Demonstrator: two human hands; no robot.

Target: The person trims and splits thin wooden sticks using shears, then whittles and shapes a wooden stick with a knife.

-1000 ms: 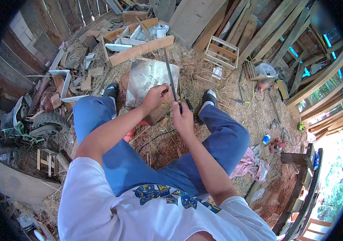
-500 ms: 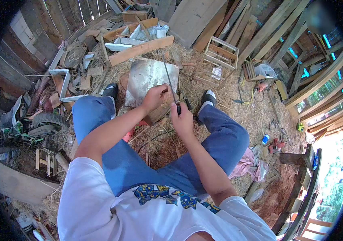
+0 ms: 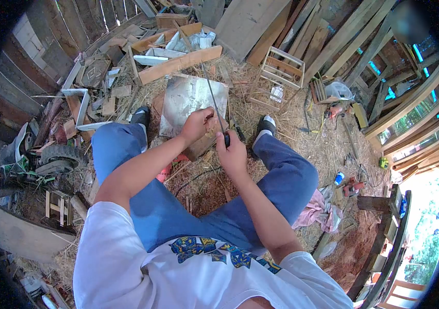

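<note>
My right hand [image 3: 233,155] is closed round the black handle [image 3: 226,139] of a long, thin, dark tool [image 3: 213,98]. Whether it is a file or a narrow blade I cannot tell. The tool points away from me, over the right part of a worn, stained pale board [image 3: 186,100]. To its left, my left hand [image 3: 199,125] pinches a small light-brown piece [image 3: 211,125], perhaps wood, close against the tool's shaft; fingers hide much of it. Below both hands lies a wooden block [image 3: 195,150], partly covered by the left hand.
My knees and feet flank the board. Beyond it lie a long plank [image 3: 181,65] and scrap wood. A small wooden frame [image 3: 283,69] stands at upper right, near a red power tool [image 3: 337,109]. A wheel [image 3: 63,156] is at left, a pink cloth [image 3: 325,212] at right.
The long tool has swung slightly left at its far end, and my right hand has shifted a little left with it. My left hand has barely moved and keeps its pinch.
</note>
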